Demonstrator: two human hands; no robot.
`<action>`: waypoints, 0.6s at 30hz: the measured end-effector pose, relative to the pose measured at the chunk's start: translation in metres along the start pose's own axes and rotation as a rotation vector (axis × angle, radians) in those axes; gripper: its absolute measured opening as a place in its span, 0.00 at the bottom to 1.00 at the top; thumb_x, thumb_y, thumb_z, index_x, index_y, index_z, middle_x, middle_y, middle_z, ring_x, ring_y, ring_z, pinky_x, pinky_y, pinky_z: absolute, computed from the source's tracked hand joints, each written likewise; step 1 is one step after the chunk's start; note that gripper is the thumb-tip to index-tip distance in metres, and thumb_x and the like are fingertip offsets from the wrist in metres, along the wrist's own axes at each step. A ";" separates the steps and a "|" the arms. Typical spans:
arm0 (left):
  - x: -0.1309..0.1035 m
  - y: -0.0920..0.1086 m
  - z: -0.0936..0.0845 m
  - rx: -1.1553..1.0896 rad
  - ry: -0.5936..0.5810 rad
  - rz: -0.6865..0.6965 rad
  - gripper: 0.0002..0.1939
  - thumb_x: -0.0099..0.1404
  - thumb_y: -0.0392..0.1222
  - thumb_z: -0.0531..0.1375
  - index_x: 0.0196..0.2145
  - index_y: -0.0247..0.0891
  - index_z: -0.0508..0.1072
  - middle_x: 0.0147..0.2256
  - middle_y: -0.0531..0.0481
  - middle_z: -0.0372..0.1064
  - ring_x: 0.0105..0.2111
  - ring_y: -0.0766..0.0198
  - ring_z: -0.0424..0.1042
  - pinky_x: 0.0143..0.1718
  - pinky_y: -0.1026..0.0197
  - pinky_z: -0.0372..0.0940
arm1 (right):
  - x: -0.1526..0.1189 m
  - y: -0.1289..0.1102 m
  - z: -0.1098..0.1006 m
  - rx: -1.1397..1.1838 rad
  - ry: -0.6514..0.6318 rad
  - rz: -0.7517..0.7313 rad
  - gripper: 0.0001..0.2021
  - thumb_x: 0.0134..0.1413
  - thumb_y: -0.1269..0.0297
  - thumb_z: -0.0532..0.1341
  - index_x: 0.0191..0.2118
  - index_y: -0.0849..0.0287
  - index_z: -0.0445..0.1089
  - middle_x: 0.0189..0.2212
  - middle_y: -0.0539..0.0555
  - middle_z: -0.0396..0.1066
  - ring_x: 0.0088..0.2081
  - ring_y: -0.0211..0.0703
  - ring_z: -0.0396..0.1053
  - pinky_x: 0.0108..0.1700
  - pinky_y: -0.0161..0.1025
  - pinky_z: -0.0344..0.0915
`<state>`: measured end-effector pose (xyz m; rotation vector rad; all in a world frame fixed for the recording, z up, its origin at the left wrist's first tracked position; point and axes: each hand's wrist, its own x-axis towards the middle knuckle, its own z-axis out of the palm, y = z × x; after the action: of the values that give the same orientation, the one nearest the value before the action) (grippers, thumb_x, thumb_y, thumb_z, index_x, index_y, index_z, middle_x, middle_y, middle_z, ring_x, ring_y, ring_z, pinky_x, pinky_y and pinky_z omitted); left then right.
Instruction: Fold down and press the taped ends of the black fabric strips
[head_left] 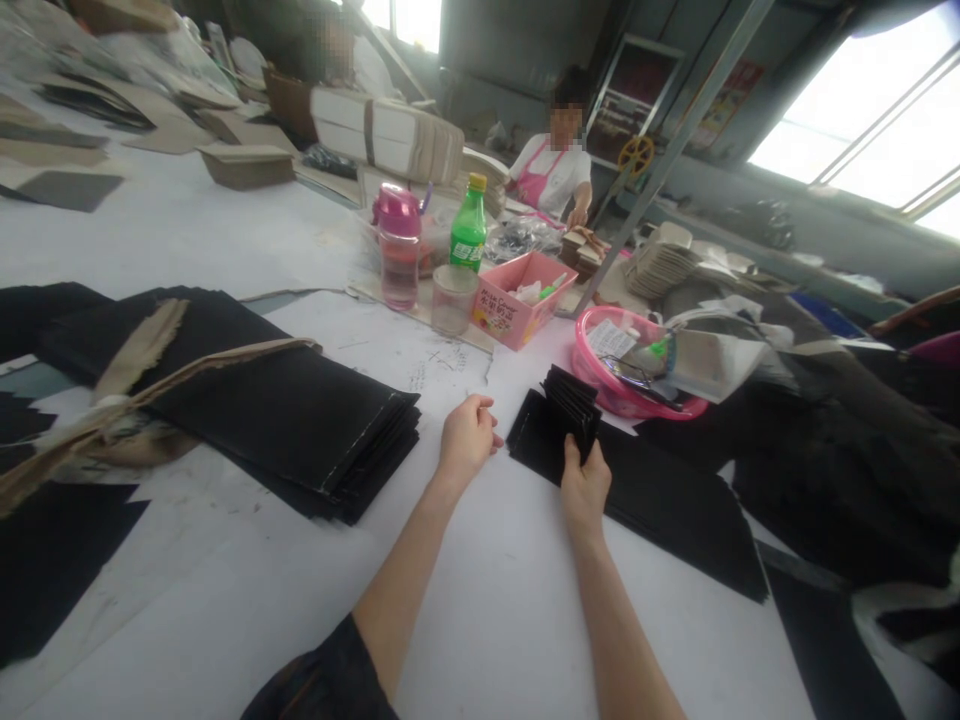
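Observation:
My right hand (585,485) grips the upturned end of a stack of black sheet pieces (574,400), thumb on the near side. The pieces look like fabric, and their edges fan apart above my fingers. Beneath and to the right, more black pieces (675,500) lie flat on the white tabletop (487,610). My left hand (469,437) hovers left of the stack, fingers loosely bent and slightly apart, with nothing visible in them. Further left lies a thick pile of black pieces (277,410) with pale stitching along its end; a tan cloth strip (217,365) crosses it.
Beyond my hands stand a pink-lidded bottle (399,250), a green bottle (469,225), a clear cup (453,300) and a pink box (517,310). A pink basket (637,395) of small items borders the right-hand stack. Across the table, a person (551,170) handles brownish pieces.

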<state>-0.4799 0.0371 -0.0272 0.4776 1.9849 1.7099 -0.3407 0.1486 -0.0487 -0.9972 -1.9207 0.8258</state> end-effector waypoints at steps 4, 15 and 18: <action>-0.005 -0.001 0.005 0.087 -0.061 -0.006 0.12 0.65 0.34 0.51 0.43 0.35 0.70 0.32 0.48 0.73 0.17 0.70 0.70 0.18 0.69 0.60 | -0.001 -0.002 -0.001 -0.022 -0.008 0.003 0.19 0.60 0.52 0.53 0.44 0.62 0.70 0.35 0.57 0.73 0.37 0.48 0.69 0.41 0.41 0.61; -0.009 0.007 0.012 -0.028 -0.143 -0.077 0.13 0.66 0.35 0.50 0.45 0.34 0.69 0.36 0.46 0.72 0.17 0.73 0.69 0.14 0.72 0.57 | 0.001 -0.005 -0.003 0.156 0.059 0.115 0.21 0.59 0.51 0.55 0.50 0.62 0.70 0.44 0.59 0.73 0.46 0.51 0.69 0.49 0.44 0.62; -0.012 0.015 0.012 -0.102 -0.151 -0.103 0.14 0.66 0.33 0.47 0.45 0.32 0.68 0.37 0.45 0.71 0.17 0.74 0.69 0.15 0.72 0.57 | 0.001 -0.008 -0.004 0.185 0.071 0.129 0.22 0.58 0.51 0.55 0.51 0.62 0.70 0.45 0.59 0.73 0.48 0.51 0.68 0.51 0.45 0.62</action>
<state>-0.4645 0.0426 -0.0120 0.4469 1.7764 1.6519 -0.3405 0.1459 -0.0401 -1.0303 -1.6998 1.0088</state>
